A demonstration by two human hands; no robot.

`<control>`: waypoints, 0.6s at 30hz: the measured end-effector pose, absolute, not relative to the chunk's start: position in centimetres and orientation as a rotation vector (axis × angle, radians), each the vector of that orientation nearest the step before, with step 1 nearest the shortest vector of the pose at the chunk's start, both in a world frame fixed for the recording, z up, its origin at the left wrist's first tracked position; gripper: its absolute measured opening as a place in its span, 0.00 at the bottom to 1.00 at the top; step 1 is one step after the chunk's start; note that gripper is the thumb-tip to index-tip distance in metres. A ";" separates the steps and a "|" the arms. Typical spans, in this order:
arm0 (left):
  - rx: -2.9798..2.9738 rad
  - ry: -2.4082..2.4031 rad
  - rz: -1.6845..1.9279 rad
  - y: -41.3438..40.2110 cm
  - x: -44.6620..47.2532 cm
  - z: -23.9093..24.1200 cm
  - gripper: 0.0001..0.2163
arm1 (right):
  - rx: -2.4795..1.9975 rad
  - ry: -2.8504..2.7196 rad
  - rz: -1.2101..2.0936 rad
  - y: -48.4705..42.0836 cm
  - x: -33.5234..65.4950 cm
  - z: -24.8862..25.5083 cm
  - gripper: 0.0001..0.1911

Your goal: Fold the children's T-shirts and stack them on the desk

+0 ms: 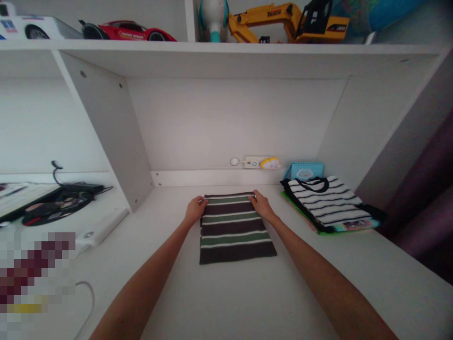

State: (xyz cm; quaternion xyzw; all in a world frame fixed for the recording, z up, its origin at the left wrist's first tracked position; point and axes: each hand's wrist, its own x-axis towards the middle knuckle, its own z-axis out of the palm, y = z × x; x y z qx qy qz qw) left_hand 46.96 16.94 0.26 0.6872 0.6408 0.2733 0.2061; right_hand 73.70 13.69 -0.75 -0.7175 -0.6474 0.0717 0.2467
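Observation:
A folded striped garment (233, 226), dark brown with green and white bands, lies flat on the white desk (226, 302). At its far left corner, my left hand (196, 209) pinches the edge between thumb and fingers. The far right corner is gripped the same way by my right hand (262, 206). Some of the fingers are hidden behind the cloth. To the right of it lies a folded white shirt with black stripes (329, 203), on top of other folded things with green and black edges.
A blue desk calendar (306, 171) stands behind the striped shirt. A power strip (252, 162) with a yellow-and-white cloud-shaped piece is on the back wall. An upright panel (109, 127) divides the left side. Overhead, a shelf holds a toy excavator (290, 23) and red car (129, 31).

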 end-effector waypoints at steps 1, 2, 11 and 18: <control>1.933 1.824 0.746 17.2 47.1 0.0 0.10 | -1.987 -1.756 0.171 13.8 73.5 -0.8 0.14; 1.947 1.864 0.729 17.4 47.2 -0.2 0.10 | -2.014 -1.751 0.147 13.7 73.1 -0.8 0.15; 1.976 1.994 0.629 18.3 47.5 -0.8 0.10 | -1.822 -2.132 0.063 11.6 67.9 0.1 0.29; 1.777 1.927 0.626 18.0 47.1 0.1 0.19 | -1.901 -2.267 0.405 11.4 66.6 -0.8 0.35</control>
